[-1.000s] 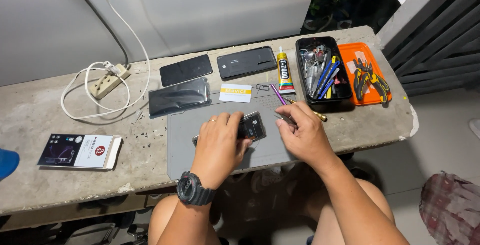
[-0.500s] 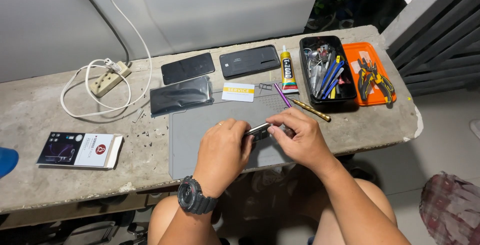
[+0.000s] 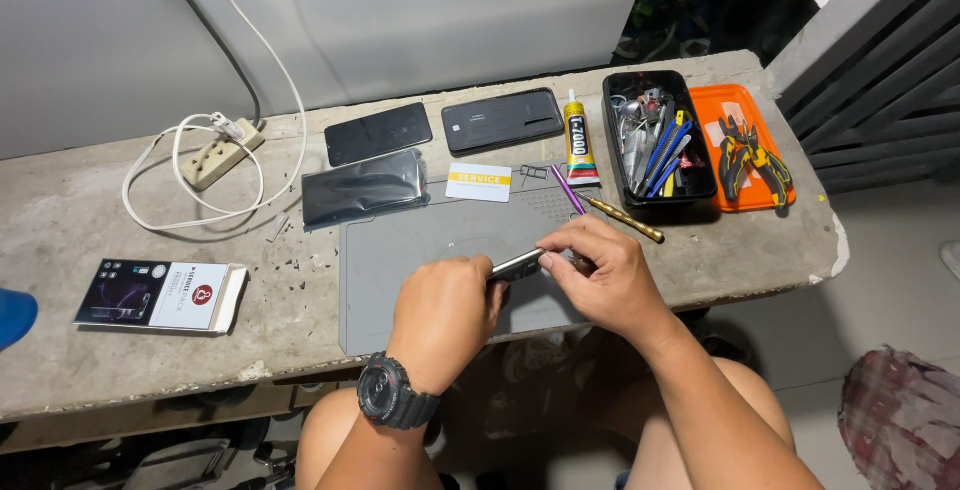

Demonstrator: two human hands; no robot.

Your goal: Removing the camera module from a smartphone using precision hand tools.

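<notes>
Over gray mat: left hand and right hand both grasping phone edge-on; could slip, hit tabletop.

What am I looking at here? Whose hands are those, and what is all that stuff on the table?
The camera sits on a person's head and looks down, so the hands are that person's own. The left hand, with a black watch on its wrist, and the right hand hold a small flat phone part edge-on between them, above a grey work mat. The mat lies on a rough concrete table. Behind it lie two dark phones, a dark sheet, a white and yellow card and a tube of glue. A black tray holds tools, an orange tray holds pliers. On the left are a white power strip and a small box.
</notes>
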